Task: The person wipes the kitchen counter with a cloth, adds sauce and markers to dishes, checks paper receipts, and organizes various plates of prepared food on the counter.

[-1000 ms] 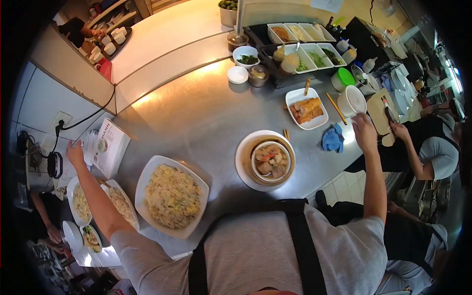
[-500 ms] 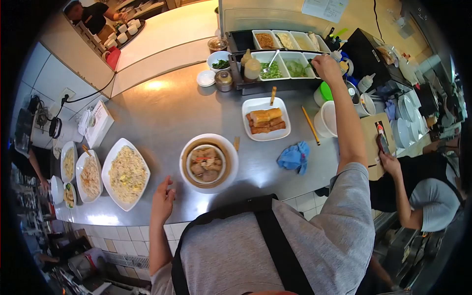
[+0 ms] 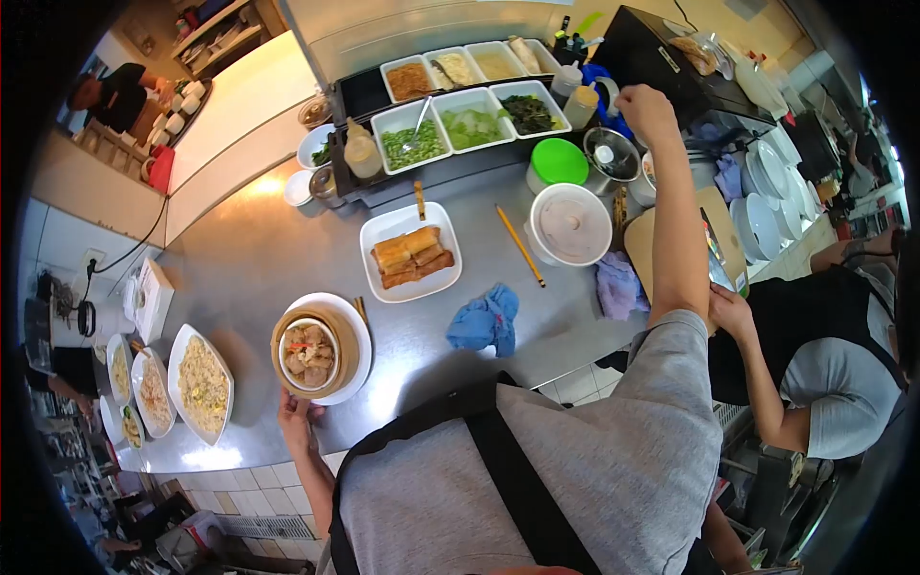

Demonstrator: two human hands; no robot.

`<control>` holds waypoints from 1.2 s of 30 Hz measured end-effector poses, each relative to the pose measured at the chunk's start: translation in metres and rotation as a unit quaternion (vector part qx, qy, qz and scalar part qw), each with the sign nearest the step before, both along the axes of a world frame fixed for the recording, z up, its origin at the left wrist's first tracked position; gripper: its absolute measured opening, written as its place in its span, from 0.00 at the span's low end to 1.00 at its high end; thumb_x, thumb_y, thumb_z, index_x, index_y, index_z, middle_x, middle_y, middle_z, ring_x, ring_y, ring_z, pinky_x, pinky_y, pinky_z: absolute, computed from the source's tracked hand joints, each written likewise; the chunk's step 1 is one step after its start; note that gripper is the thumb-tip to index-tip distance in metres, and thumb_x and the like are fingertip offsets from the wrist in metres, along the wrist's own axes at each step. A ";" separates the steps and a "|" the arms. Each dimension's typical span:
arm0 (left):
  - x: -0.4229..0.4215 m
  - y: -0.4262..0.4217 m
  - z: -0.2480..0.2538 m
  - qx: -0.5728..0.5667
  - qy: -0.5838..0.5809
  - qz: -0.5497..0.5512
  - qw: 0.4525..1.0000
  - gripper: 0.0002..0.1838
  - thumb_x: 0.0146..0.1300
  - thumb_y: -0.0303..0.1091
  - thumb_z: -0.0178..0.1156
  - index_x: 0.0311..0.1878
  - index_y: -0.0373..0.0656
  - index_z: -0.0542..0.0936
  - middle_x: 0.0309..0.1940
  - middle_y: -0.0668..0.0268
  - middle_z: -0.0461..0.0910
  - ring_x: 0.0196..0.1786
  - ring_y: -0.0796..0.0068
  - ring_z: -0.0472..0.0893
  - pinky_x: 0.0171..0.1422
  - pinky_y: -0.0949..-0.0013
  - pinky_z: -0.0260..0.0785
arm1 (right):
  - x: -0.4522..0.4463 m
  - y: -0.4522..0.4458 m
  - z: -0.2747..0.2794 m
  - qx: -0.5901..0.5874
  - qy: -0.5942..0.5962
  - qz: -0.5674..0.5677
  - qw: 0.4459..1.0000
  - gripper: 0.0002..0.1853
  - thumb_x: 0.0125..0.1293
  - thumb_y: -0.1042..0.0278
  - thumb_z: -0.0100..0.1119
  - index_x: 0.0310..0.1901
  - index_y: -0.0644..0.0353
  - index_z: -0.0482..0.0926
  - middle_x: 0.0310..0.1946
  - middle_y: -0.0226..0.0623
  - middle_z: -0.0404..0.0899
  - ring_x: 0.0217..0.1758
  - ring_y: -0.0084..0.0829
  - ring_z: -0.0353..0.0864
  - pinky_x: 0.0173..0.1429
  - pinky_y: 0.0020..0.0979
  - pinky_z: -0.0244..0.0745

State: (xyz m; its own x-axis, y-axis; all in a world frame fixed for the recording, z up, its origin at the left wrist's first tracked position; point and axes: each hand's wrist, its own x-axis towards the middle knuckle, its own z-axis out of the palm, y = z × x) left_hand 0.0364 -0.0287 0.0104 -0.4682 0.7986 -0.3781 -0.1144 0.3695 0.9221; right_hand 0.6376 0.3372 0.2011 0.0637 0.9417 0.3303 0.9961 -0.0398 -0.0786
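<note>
My left hand is at the near left rim of a white plate, its fingers curled against the edge. On that plate stands a round bamboo steamer holding a bowl of meat pieces with red strips on top. My right hand is raised at the far right, fingers curled, close to a roll of white tape and blue items behind the bottles. Whatever it pinches is hidden. A white dish of fried rolls lies between the hands, beside a blue cloth.
Topping tubs line the back. Right of centre are a yellow pencil, a lidded white tub and a green-lidded tub. Rice dishes sit left. A co-worker's hand is near a board at right.
My view has turned to the right. My left hand has moved onto the plate's rim; my right hand has gone from the topping tubs farther right, past the bottles.
</note>
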 end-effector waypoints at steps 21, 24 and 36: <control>0.040 0.018 0.036 -0.092 0.058 -0.072 0.991 0.27 0.60 0.23 0.52 0.65 0.45 0.69 0.42 0.69 0.80 0.32 0.85 0.78 0.28 0.81 0.70 | 0.037 0.092 -0.070 0.024 0.107 -0.026 0.994 0.24 0.62 0.47 0.48 0.44 0.59 0.81 0.41 0.50 0.81 0.47 0.53 0.79 0.53 0.45 0.72; 0.040 0.012 0.021 -0.045 0.019 -0.063 0.997 0.28 0.59 0.23 0.50 0.66 0.45 0.68 0.42 0.71 0.79 0.32 0.85 0.75 0.32 0.80 0.69 | 0.048 0.097 -0.066 -0.165 0.276 -0.015 0.947 0.27 0.62 0.40 0.48 0.50 0.55 0.80 0.36 0.43 0.82 0.41 0.37 0.81 0.49 0.40 0.74; 0.052 0.013 0.010 -0.014 -0.064 -0.046 0.997 0.31 0.60 0.22 0.57 0.68 0.41 0.63 0.30 0.69 0.77 0.30 0.81 0.79 0.32 0.78 0.77 | 0.074 0.125 -0.138 -0.092 0.246 0.112 0.958 0.34 0.52 0.44 0.67 0.54 0.61 0.73 0.40 0.35 0.79 0.44 0.30 0.77 0.50 0.29 0.69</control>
State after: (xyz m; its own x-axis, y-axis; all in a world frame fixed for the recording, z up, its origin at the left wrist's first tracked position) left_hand 0.0887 -0.0156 0.0201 -0.3406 0.8244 -0.4521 -0.1952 0.4083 0.8917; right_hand 0.7117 0.4621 0.0628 -0.0405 0.9894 0.1395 0.8255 0.1118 -0.5532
